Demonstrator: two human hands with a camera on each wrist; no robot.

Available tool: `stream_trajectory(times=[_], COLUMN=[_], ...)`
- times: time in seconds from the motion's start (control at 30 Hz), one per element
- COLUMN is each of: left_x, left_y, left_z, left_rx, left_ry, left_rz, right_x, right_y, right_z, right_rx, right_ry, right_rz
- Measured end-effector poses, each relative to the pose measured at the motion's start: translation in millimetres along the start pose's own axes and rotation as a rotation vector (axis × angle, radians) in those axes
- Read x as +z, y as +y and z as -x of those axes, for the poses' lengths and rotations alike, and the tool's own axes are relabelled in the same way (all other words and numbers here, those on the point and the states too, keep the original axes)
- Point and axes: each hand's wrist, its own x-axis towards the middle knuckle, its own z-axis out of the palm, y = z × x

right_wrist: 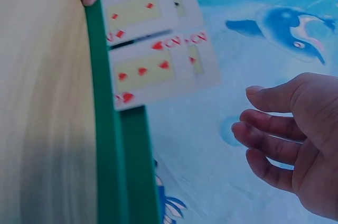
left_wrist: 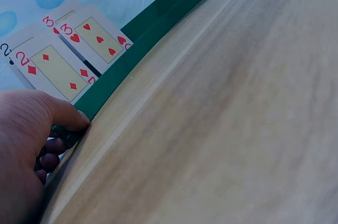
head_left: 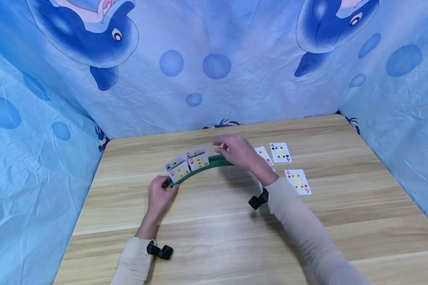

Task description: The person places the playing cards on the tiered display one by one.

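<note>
A curved green card holder stands on the table. My left hand grips its left end, thumb on the near side. In the holder's left part, the two of diamonds stands before a black two, and the three of hearts before another red three. My right hand hovers above the holder's right part with fingers loosely bent; the right wrist view shows nothing in it. The holder's right end is hidden behind it in the head view.
On the table to the right lie the four of spades, the four of diamonds and a red heart card. Another card, mostly covered by my right wrist, lies nearby. A blue dolphin-print cloth hangs behind the table.
</note>
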Motion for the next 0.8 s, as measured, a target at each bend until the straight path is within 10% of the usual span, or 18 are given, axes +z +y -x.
stream_trajectory(times=[0.8], left_x=[2.3], left_y=[-3.3], left_z=[0.4], left_rx=[0.005], left_ry=[0.006], left_rz=[-0.022], right_x=[-57.7], right_y=[60.5], right_z=[42.7], right_rx=[0.258], right_ry=[0.03], right_rz=[0.001])
